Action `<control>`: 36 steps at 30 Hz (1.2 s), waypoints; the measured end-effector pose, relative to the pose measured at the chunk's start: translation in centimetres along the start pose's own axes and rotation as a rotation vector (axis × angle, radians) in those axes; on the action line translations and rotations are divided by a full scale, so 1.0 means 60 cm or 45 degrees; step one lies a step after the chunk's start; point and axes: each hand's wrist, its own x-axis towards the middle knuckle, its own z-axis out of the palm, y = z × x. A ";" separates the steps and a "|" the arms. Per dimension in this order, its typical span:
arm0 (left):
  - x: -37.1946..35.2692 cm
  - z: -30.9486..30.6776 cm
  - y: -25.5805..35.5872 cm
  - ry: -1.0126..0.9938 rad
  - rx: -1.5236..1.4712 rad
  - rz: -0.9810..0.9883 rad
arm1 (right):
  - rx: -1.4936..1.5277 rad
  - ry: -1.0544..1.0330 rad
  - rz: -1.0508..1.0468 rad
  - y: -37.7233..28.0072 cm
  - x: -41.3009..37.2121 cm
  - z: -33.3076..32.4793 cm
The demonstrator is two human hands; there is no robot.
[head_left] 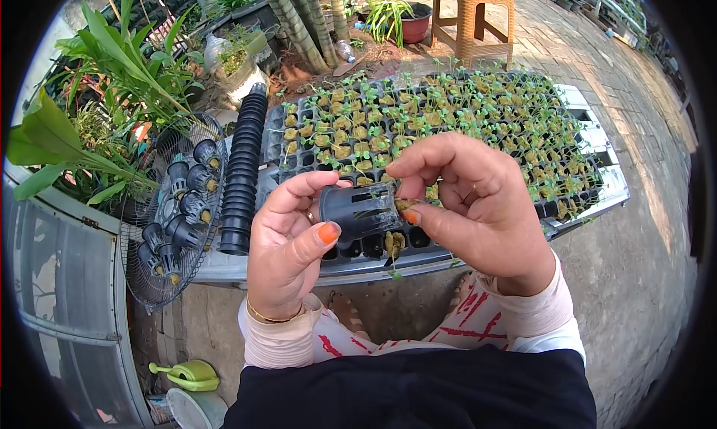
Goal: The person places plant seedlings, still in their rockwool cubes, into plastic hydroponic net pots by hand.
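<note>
My left hand (287, 238) holds a black slotted net cup (355, 211) on its side, thumb in front and fingers behind. The cup's slotted end points right, towards my right hand (470, 205). The thumb and fingers of my right hand pinch a small brownish plug (405, 204) at that end of the cup. Behind and below both hands lies a black seedling tray (306, 160) with many green sprouts in brown plugs. One plug (394, 244) sits near its front edge, just below the cup.
A long stack of black net cups (243, 175) lies left of the tray. Beside it, a wire basket (134, 268) holds several cups with plugs. A wicker stool (472, 18), potted plants, a green watering can (190, 375) and a metal-framed panel (71, 280) stand around.
</note>
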 end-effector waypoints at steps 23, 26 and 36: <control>-0.014 0.033 -0.001 -0.109 0.325 0.552 | -0.321 -0.076 -0.219 -0.014 0.001 0.003; -0.014 0.027 -0.008 -0.120 0.375 0.532 | 0.056 -0.037 -0.116 -0.008 0.001 -0.007; -0.009 0.036 -0.032 -0.110 0.360 0.334 | 0.669 0.134 0.220 -0.018 0.002 0.012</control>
